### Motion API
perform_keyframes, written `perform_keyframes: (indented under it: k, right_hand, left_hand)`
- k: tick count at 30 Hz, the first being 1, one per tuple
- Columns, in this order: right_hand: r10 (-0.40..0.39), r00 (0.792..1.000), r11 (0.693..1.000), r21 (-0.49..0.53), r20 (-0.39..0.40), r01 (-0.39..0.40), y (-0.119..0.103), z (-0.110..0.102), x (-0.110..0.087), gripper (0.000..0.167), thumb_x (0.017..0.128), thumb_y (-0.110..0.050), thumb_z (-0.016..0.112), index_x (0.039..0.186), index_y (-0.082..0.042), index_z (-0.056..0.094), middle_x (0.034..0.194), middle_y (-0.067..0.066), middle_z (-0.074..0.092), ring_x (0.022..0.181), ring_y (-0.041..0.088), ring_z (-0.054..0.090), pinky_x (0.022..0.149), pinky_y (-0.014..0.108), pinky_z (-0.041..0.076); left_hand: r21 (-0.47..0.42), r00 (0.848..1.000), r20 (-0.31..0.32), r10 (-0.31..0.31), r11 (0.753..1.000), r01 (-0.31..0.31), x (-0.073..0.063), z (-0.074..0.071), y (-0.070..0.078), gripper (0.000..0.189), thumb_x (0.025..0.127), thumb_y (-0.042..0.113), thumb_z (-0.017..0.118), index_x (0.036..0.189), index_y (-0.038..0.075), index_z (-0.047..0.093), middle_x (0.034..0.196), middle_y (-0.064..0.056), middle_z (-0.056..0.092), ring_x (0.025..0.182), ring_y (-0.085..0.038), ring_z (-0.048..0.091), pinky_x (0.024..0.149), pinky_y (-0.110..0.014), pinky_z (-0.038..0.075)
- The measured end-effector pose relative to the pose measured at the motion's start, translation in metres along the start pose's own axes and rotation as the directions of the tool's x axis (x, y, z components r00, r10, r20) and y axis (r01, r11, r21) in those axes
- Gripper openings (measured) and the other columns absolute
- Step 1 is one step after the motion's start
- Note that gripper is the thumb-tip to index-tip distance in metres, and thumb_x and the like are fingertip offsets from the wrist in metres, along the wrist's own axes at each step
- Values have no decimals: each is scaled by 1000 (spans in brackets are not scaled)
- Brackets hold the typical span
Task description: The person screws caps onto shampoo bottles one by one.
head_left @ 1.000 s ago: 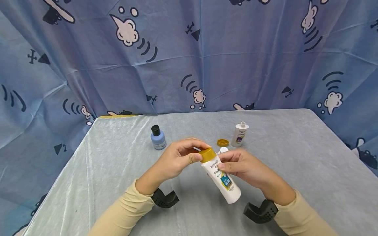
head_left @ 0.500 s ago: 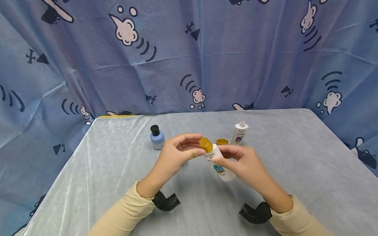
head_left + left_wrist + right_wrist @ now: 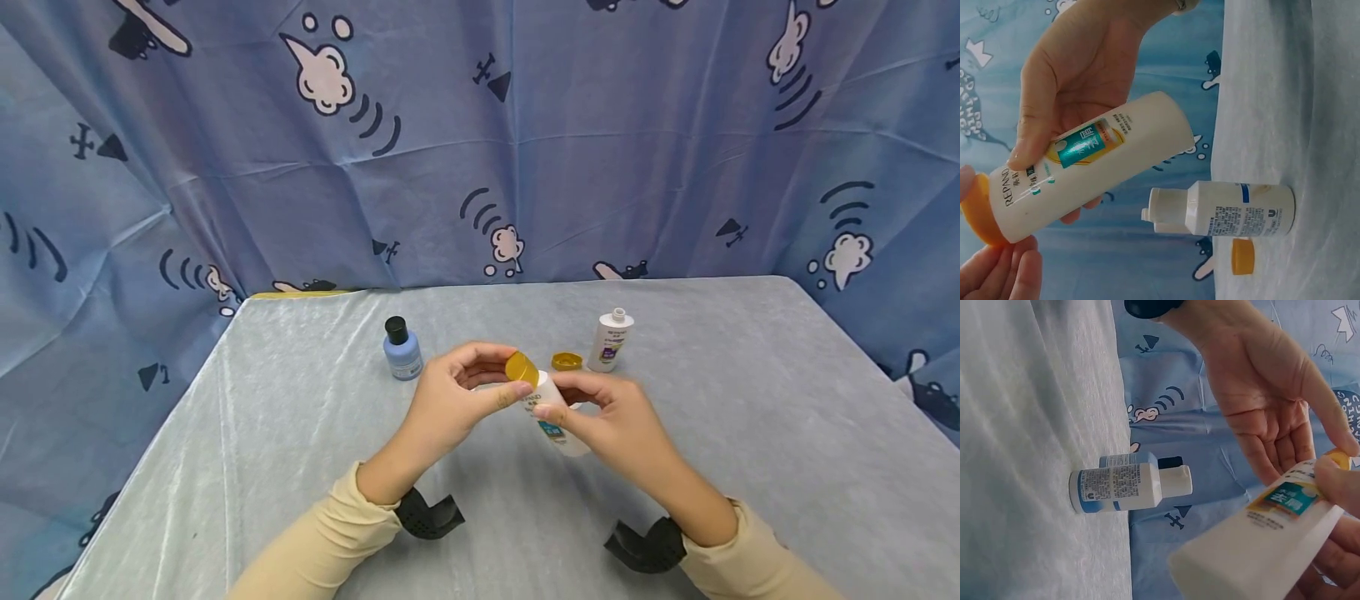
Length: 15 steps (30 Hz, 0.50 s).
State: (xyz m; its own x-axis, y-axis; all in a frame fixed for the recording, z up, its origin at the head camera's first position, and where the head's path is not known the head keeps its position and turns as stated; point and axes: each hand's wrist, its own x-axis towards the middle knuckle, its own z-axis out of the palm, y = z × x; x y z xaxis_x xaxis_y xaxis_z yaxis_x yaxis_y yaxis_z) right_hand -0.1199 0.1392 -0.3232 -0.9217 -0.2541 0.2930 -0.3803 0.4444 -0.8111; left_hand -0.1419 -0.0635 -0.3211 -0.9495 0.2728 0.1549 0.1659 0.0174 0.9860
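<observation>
Tabletop (image 3: 300, 467): hands (image 3: 457, 400) twisting bottle cap (image 3: 521, 367).

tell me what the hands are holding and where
The right hand grips the white bottle around its body; the left hand pinches its yellow cap.

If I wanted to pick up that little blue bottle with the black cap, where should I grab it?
Probably around the blue bottle's round body, below the black cap. It stands upright on the table, apart from the other bottles, so a hand can likely come in from the front or the side and wrap it. The cap is narrower and gives less to hold.
</observation>
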Motion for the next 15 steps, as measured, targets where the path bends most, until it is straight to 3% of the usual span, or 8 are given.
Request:
perform_keyframes:
  k: [3, 8, 15]
  right_hand:
    - [11, 1000, 1000, 27, 20, -11, 2, 0, 1, 24, 86, -15, 78, 108, -6, 75, 97, 7, 77, 83, 3, 69, 70, 25, 58]
    - [37, 992, 980, 191, 118, -59, 5, -4, 3, 26, 88, -9, 75, 111, 3, 72, 102, 15, 74, 84, 5, 70, 74, 26, 60]
    - [54, 963, 921, 359, 266, -151, 7, -12, 5, 31, 91, -6, 70, 114, 14, 65, 96, -10, 73, 88, 6, 69, 79, 26, 59]
  left_hand:
    - [9, 1000, 15, 22, 1000, -23, 0, -1, 0, 38, 82, 6, 80, 119, 3, 69, 115, -15, 71, 102, -18, 71, 86, -26, 59]
    - [-34, 998, 62, 28, 999, -26, -1, -3, 0, 37, 83, 4, 78, 119, 1, 69, 117, -16, 70, 101, -16, 71, 85, -26, 59]
    - [-85, 987, 157, 44, 996, -31, -1, -8, 2, 38, 85, 1, 75, 121, -5, 66, 120, -22, 68, 97, -9, 69, 85, -25, 59]
